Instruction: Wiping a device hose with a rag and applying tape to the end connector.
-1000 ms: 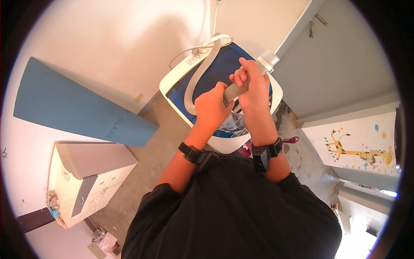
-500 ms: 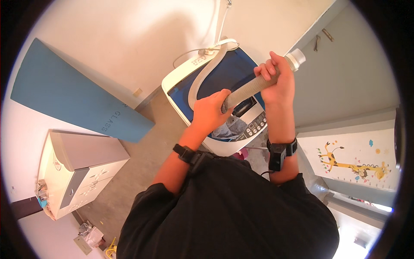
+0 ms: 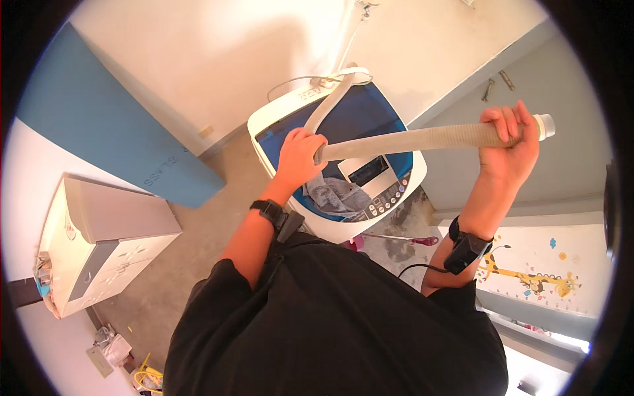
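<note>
A beige ribbed drain hose [image 3: 409, 140] stretches between my two hands, above a white washing machine [image 3: 340, 231] with a dark blue lid. My left hand [image 3: 300, 157] is closed round the hose over the left of the lid. Behind that hand the hose runs up to the machine's back edge. My right hand [image 3: 512, 142] grips the hose close to its white end fitting [image 3: 545, 126], out to the right past the machine. A grey cloth [image 3: 335, 196] lies at the lid's front, beside the control panel [image 3: 387, 200] with its round buttons.
A tall blue panel [image 3: 125, 125] leans at the left wall, above a white cabinet [image 3: 115, 254] with a grey door. A purple-handled stick [image 3: 422, 241] lies near the machine's front. Grey wall [image 3: 528, 158] rises on the right, and a cable [image 3: 281, 84] loops behind the machine.
My right hand has moved right and slightly down with the hose end, and the hands are farther apart. The hose between them is now longer and nearly level. My left hand shifted slightly left.
</note>
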Tool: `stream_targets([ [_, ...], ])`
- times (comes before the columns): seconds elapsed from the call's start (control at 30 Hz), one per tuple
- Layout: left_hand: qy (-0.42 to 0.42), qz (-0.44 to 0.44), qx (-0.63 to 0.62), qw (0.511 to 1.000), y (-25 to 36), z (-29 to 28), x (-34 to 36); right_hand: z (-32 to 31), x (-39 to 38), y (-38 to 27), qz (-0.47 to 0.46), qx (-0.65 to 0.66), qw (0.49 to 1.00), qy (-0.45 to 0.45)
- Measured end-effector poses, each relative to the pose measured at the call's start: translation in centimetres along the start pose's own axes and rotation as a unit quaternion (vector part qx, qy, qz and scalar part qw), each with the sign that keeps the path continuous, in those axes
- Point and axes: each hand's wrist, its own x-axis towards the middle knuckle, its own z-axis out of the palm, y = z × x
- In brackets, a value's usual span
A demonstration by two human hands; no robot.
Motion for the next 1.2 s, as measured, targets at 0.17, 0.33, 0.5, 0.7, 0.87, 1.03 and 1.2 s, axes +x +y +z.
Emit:
stream_targets([
  [0.17, 0.010, 0.053, 0.006, 0.999, -1.9, 2.1, 2.1, -0.5, 0.4, -3.0, -0.023, 0.021, 0.999, 0.011],
  [0.33, -0.015, 0.087, -0.089, 0.992, -0.5, 4.3, 4.4, -3.2, -1.1, -2.1, -0.030, 0.059, 0.998, -0.014],
  [0.5, -0.044, 0.109, -0.173, 0.978, 2.1, 4.0, 4.5, -6.7, -2.0, -4.0, -0.007, 0.175, 0.984, -0.038],
  [0.7, -0.126, -0.105, -0.525, 0.835, 2.4, -0.4, 2.5, -10.0, -2.7, -6.8, -0.100, 0.154, 0.983, 0.017],
  [0.87, 0.082, -0.234, -0.868, 0.430, 3.7, -2.7, 2.1, -13.0, -3.6, -4.8, -0.098, 0.156, 0.983, -0.011],
  [1.03, 0.130, -0.213, -0.886, 0.390, 5.3, -4.7, 2.3, -17.6, -5.7, 0.8, -0.133, -0.151, 0.950, 0.237],
  [1.2, 0.107, -0.227, -0.859, 0.447, 7.9, -6.6, 4.5, -21.7, -10.9, 5.5, 0.036, -0.269, 0.945, 0.182],
])
